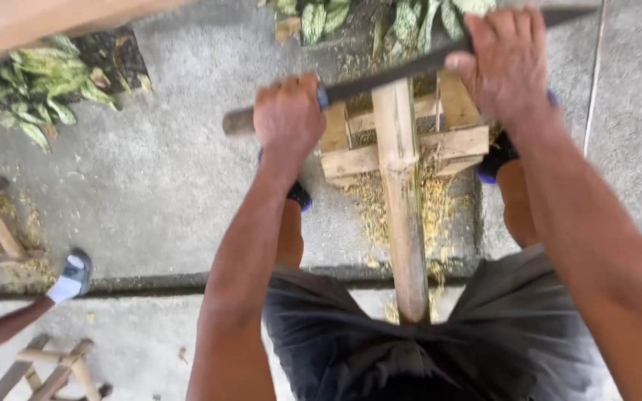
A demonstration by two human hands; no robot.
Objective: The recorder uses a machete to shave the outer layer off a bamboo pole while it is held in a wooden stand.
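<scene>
Dark grey shorts point(440, 334) fill the near edge, with a pale round bamboo pole point(403, 215) running between the knees to a rough wooden block stand point(447, 141). Both arms reach forward; left hand point(287, 115) and right hand point(507, 59) are clenched around a long dark metal blade point(388, 74) lying across the pole. A slip could drive the blade toward the legs.

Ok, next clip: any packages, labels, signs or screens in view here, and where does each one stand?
None in view. Only the left hand and right hand gripping a long dark blade across a bamboo pole on a wooden block stand, above the concrete ground.
</scene>
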